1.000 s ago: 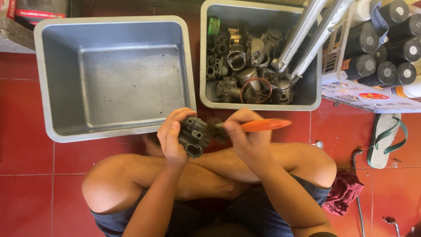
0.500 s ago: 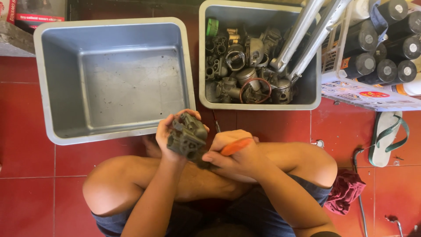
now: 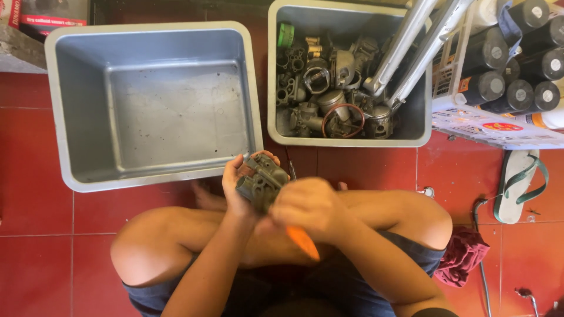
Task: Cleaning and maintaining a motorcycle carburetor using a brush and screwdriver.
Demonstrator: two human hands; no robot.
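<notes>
Material underfoot: red tiled floor, head view only; the person sits cross-legged on it.
Left hand: the left hand is wrapped around a grey-green metal carburettor body, lifted above the crossed legs, just short of the near edge of the bins.
Right hand: the right hand is clenched on an orange-handled tool; the handle points back toward the lap, and the tip is hidden behind the hand and the part.
Left bin: a grey plastic bin, nothing inside, its near rim just beyond the left hand.
Right bin: a second grey bin holding a heap of metal parts and two bright metal tubes leaning out over its far right corner.
Handling judgement: the part is best kept firmly braced in the palm, with the tool square to its seat so it does not slip toward the fingers.
Edges: bin rims sit close ahead; a rack of black canisters stands at right.
Open room: bare floor at far left; a sandal and dark red rag crowd the right side.
</notes>
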